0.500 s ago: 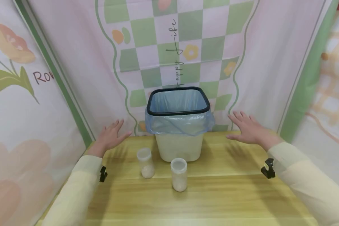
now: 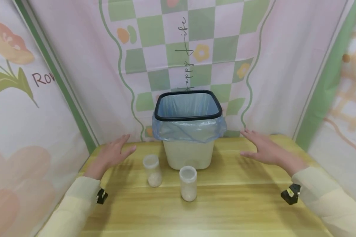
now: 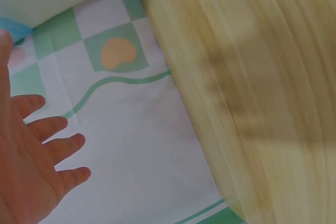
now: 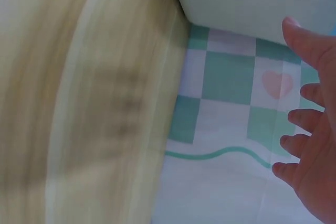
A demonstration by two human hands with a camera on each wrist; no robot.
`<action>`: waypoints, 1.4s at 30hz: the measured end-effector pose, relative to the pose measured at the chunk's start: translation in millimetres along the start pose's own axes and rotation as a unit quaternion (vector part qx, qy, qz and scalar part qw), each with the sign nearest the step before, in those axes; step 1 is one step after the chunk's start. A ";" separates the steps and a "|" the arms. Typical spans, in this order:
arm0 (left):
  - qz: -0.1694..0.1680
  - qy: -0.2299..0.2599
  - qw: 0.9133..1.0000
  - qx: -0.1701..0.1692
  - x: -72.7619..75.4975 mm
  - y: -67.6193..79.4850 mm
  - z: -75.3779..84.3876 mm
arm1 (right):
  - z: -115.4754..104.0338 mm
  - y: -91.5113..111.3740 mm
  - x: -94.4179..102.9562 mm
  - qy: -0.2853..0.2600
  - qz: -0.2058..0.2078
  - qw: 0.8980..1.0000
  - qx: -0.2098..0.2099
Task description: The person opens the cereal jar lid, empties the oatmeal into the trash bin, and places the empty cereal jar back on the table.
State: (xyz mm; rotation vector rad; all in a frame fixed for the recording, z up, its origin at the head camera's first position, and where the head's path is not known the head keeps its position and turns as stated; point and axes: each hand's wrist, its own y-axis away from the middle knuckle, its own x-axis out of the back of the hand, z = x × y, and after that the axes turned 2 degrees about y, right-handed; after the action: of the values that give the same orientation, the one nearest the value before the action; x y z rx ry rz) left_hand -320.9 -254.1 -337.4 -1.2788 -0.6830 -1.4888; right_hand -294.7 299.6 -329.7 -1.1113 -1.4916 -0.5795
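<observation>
In the head view my left hand (image 2: 111, 154) hovers over the table's left side, fingers extended, holding nothing. My right hand (image 2: 265, 149) is likewise spread in the air on the right side. Between them stands a cream trash bin (image 2: 190, 154) with a black rim ring (image 2: 188, 118) and a translucent blue bag (image 2: 188, 130) folded over its edge. Two clear lidded jars stand in front of it: one jar (image 2: 153, 171) to the left, close to my left hand, and another jar (image 2: 188, 184) nearer the front. Both have pale contents low inside.
The wooden table (image 2: 225, 204) carries the bin and jars. A patterned curtain (image 2: 192, 42) hangs directly behind the bin, with more printed cloth (image 2: 26, 131) along the left side. Each sleeve has a small black wrist device, such as the right device (image 2: 290, 194).
Both hands have drawn back and down a little, toward the person, and the right hand has shifted slightly right. The bin and jars stay in place.
</observation>
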 end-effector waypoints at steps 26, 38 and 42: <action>0.148 0.082 0.983 -0.069 -32.5 60.7 30.4 | -52.2 42.5 -36.2 -0.099 0.040 0.994 0.022; 0.190 0.153 0.958 -0.148 -52.3 78.3 56.8 | -83.1 44.3 -58.0 -0.144 0.079 0.983 0.082; 0.164 0.171 0.958 -0.159 -61.7 80.1 66.0 | -88.7 41.7 -65.3 -0.160 0.094 0.977 0.107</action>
State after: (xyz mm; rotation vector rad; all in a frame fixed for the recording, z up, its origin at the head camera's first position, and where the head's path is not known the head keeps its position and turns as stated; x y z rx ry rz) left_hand -227.2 -201.5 -392.3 -1.2544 0.0010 -1.5234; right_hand -220.7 222.0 -378.5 -1.1973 -1.6537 -0.1052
